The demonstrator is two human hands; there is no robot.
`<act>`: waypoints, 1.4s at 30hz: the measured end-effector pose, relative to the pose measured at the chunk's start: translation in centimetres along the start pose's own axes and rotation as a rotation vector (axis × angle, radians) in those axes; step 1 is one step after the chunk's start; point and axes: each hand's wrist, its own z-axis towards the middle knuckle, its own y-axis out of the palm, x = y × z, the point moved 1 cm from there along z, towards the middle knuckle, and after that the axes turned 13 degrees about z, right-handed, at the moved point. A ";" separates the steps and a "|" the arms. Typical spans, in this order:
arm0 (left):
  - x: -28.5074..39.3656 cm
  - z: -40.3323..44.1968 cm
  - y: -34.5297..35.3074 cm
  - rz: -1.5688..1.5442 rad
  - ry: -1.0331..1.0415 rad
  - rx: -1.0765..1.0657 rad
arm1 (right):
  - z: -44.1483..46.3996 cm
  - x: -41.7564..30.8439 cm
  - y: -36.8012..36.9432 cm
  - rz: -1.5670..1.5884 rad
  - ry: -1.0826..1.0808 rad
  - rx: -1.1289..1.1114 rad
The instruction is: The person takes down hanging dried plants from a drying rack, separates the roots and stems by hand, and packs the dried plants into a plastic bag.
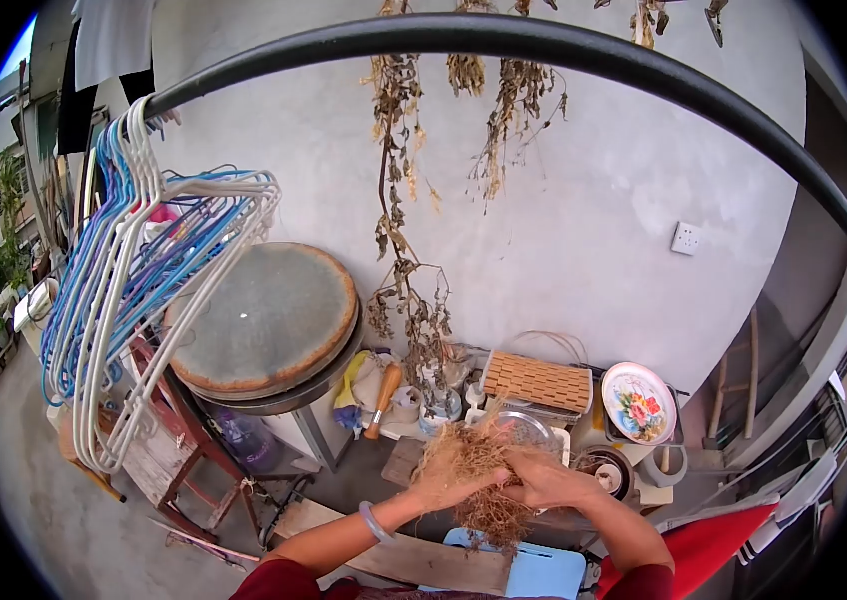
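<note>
A tangled bundle of dried, brown, root-like plant stems is held between my two hands in front of my body. My left hand, with a pale bangle on its wrist, closes on the bundle from the left. From the right, my right hand grips the same bundle, its fingers meeting those of the left. Thin strands stick out above and below the hands. Behind the bundle is a clear round bowl, partly hidden. Below hangs or lies a light blue plastic board, beside a wooden plank.
A black rail arches overhead, with many hangers at left. Dried plants hang along the wall. A large round lid, a wooden chair, a woven box and a floral plate stand around the hands.
</note>
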 end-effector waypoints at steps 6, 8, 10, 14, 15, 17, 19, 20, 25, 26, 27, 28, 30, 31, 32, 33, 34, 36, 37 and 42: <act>-1.1 -4.1 -1.2 -0.126 -0.117 0.157 | 1.8 0.7 -1.8 -0.071 0.017 -0.150; -0.8 -5.6 -2.5 -0.190 -0.277 0.126 | 3.6 -0.1 -5.7 -0.100 0.097 0.013; -1.9 -7.2 -2.7 -0.155 -0.324 0.114 | 6.1 0.6 -9.9 -0.171 -0.014 0.246; -7.8 -10.9 -1.3 -0.117 -0.313 0.157 | 12.1 -2.1 -15.8 -0.017 0.005 0.586; -6.1 -11.1 -3.1 0.063 -0.274 0.124 | 13.8 -2.6 -17.2 -0.007 -0.029 0.649; -10.4 -13.6 -1.9 -0.124 -0.281 0.203 | 17.0 -3.4 -20.2 0.056 -0.135 0.763; -10.2 -14.8 -3.0 -0.021 -0.356 0.130 | 20.3 -4.8 -23.3 0.122 -0.278 0.865; -9.9 -15.2 -3.3 -0.055 -0.368 0.196 | 22.1 -5.6 -24.9 0.138 -0.352 0.919; -6.2 -16.6 -6.3 0.182 -0.575 0.285 | 30.3 -6.7 -31.3 -0.312 -0.466 1.109; -7.3 -17.3 -6.2 0.105 -0.643 0.311 | 31.1 -7.3 -31.8 -0.233 -0.275 1.072; -8.7 -18.4 -5.8 0.024 -0.712 0.338 | 31.3 -10.3 -31.2 -0.155 -0.086 1.022; -9.8 -19.3 -5.6 -0.058 -0.779 0.371 | 31.8 -12.0 -30.8 -0.079 0.100 0.962; -10.1 -20.7 -5.3 -0.061 -0.789 0.436 | 33.8 -11.4 -30.7 -0.089 0.026 1.042; -9.8 -21.0 -5.3 -0.032 -0.781 0.462 | 34.0 -11.4 -29.7 -0.039 -0.095 1.009; -9.5 -21.4 -5.3 -0.001 -0.778 0.480 | 35.7 -9.8 -30.4 0.216 -0.291 0.976; -9.4 -21.8 -5.1 0.033 -0.777 0.498 | 37.3 -8.2 -31.0 0.504 -0.499 0.905; -9.4 -22.0 -5.1 0.062 -0.778 0.510 | 39.0 -6.5 -31.6 0.758 -0.680 0.807; -9.5 -22.4 -5.2 0.126 -0.781 0.523 | 39.8 -5.3 -32.0 0.503 -0.622 1.050; -9.6 -22.5 -5.2 0.161 -0.774 0.527 | 39.0 -6.5 -30.7 0.538 -0.580 1.102; -11.6 -22.4 -3.9 -0.019 -0.708 0.583 | 35.8 -6.2 -31.1 0.498 -0.575 0.976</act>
